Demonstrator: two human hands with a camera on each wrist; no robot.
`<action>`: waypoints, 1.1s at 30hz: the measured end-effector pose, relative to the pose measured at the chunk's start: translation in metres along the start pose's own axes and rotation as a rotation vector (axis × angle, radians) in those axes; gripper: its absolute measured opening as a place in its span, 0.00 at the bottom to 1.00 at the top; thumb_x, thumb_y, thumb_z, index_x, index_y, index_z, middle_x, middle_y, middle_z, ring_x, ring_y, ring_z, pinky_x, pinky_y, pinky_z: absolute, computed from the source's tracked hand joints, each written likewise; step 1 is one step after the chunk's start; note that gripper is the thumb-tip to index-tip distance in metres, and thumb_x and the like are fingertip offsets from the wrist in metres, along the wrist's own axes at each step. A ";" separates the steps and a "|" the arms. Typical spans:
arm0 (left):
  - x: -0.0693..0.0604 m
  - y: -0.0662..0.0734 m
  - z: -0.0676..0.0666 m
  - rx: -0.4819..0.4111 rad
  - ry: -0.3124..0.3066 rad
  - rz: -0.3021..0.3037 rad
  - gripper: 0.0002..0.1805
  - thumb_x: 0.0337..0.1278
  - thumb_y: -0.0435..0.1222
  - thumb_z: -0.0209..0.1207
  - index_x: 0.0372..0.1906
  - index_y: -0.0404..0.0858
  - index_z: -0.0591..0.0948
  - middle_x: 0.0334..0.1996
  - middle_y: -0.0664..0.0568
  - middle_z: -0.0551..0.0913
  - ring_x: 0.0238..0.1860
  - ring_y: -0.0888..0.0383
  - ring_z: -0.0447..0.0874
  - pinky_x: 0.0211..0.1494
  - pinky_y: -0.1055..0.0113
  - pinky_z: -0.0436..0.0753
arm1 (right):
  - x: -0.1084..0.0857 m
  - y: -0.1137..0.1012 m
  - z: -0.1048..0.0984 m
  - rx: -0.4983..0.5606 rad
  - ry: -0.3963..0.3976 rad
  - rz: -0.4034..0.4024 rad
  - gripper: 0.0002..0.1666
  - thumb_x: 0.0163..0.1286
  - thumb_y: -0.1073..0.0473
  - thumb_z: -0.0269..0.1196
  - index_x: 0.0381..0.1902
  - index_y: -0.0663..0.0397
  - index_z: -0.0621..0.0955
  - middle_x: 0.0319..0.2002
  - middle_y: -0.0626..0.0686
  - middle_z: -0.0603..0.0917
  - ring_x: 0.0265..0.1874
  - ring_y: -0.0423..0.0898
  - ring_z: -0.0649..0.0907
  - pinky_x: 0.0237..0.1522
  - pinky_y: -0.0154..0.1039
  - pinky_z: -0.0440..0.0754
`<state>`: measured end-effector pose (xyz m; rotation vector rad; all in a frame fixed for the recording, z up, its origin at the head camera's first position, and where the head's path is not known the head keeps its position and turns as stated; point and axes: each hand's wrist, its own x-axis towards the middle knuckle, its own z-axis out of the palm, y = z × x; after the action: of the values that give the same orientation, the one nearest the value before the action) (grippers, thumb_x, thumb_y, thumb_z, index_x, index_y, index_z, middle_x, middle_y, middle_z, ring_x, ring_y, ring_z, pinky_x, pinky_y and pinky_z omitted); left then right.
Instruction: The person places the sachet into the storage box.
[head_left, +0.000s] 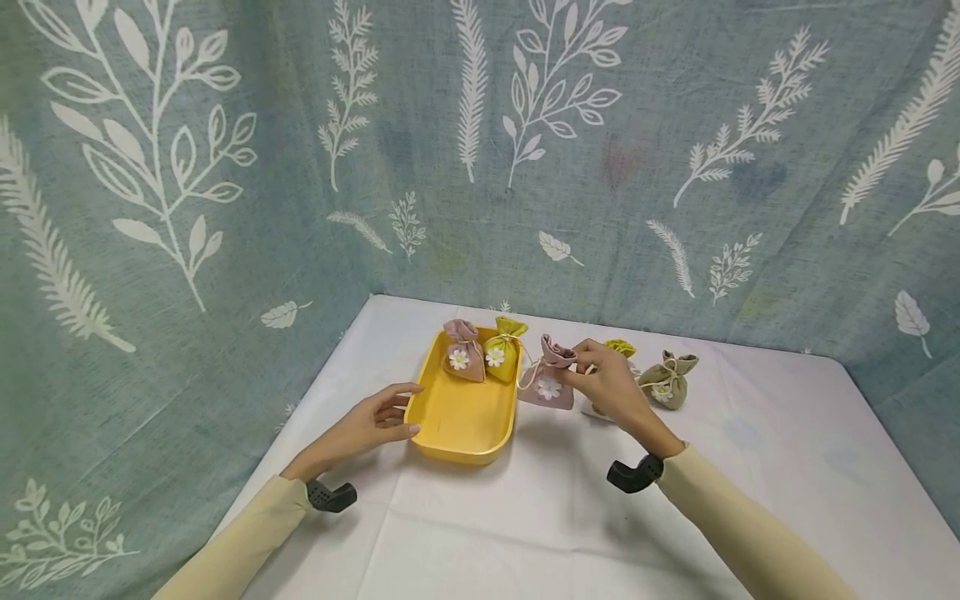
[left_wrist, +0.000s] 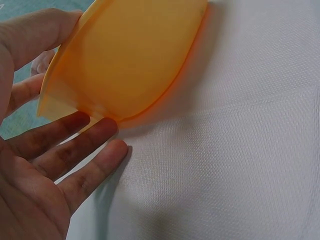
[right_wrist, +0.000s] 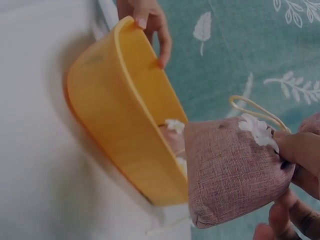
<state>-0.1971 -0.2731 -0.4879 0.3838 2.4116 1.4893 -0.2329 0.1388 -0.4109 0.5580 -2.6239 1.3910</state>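
A mauve drawstring pouch (head_left: 548, 385) with a white flower hangs just right of the yellow tray (head_left: 459, 457). My right hand (head_left: 611, 385) pinches it near its gathered neck; the right wrist view shows the pouch (right_wrist: 235, 172) large beside the tray wall. Inside the tray's far end sit another mauve pouch (head_left: 467, 360) and a yellow-green pouch (head_left: 504, 354). At the tray's left end, my left hand (head_left: 378, 419) rests with loosely extended fingers touching its rim and outer wall. Its thumb lies along the rim in the left wrist view.
Behind my right hand stand an olive-brown pouch (head_left: 667, 385) and a partly hidden pouch with a yellow-green top (head_left: 621, 347). Everything rests on a white-covered table (head_left: 450, 542). A blue-green leaf-patterned cloth (head_left: 480, 233) hangs behind and along the left.
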 end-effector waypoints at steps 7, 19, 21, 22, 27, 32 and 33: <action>-0.001 -0.001 0.000 -0.016 0.008 -0.015 0.40 0.62 0.45 0.72 0.76 0.52 0.67 0.68 0.47 0.74 0.66 0.49 0.77 0.69 0.52 0.77 | 0.013 -0.012 0.020 0.010 0.019 -0.039 0.16 0.64 0.56 0.76 0.20 0.53 0.84 0.36 0.48 0.83 0.36 0.48 0.77 0.33 0.41 0.71; -0.002 0.001 0.000 -0.012 0.015 -0.008 0.39 0.62 0.47 0.72 0.75 0.55 0.68 0.69 0.47 0.73 0.65 0.48 0.77 0.69 0.51 0.77 | 0.031 -0.027 0.054 0.060 -0.009 -0.015 0.15 0.64 0.55 0.74 0.21 0.52 0.85 0.36 0.47 0.83 0.36 0.48 0.77 0.32 0.41 0.71; -0.002 0.000 -0.001 -0.021 0.010 -0.001 0.39 0.62 0.47 0.72 0.75 0.54 0.68 0.69 0.46 0.73 0.65 0.48 0.77 0.69 0.51 0.77 | 0.033 -0.027 0.059 0.056 -0.012 -0.004 0.12 0.64 0.55 0.74 0.22 0.51 0.86 0.34 0.47 0.83 0.35 0.47 0.76 0.32 0.40 0.70; -0.002 0.000 -0.001 -0.030 0.009 -0.002 0.39 0.61 0.47 0.72 0.75 0.55 0.68 0.69 0.47 0.73 0.65 0.49 0.77 0.69 0.52 0.77 | 0.034 -0.027 0.062 0.059 -0.014 0.001 0.11 0.64 0.55 0.75 0.23 0.50 0.87 0.34 0.46 0.83 0.34 0.47 0.76 0.31 0.39 0.70; -0.001 -0.001 0.000 -0.039 -0.003 0.030 0.40 0.63 0.45 0.71 0.77 0.49 0.67 0.71 0.43 0.72 0.66 0.45 0.76 0.70 0.51 0.76 | 0.039 -0.021 0.075 0.066 -0.015 0.034 0.24 0.63 0.53 0.76 0.14 0.52 0.77 0.27 0.48 0.77 0.28 0.46 0.72 0.28 0.38 0.66; 0.000 -0.001 0.000 -0.036 -0.002 0.033 0.39 0.64 0.45 0.70 0.76 0.50 0.67 0.71 0.41 0.71 0.66 0.44 0.76 0.70 0.50 0.76 | 0.040 -0.014 0.081 0.042 -0.018 0.072 0.29 0.63 0.50 0.76 0.12 0.53 0.73 0.24 0.50 0.74 0.25 0.46 0.71 0.25 0.38 0.64; 0.000 -0.001 0.000 -0.036 -0.003 0.032 0.39 0.63 0.45 0.71 0.76 0.50 0.67 0.71 0.41 0.71 0.66 0.44 0.76 0.70 0.50 0.76 | 0.040 -0.013 0.082 0.032 -0.019 0.077 0.28 0.63 0.50 0.76 0.12 0.53 0.75 0.24 0.50 0.74 0.25 0.46 0.71 0.25 0.38 0.64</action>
<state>-0.1973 -0.2735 -0.4889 0.4186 2.3837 1.5428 -0.2600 0.0541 -0.4369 0.4805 -2.6694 1.4588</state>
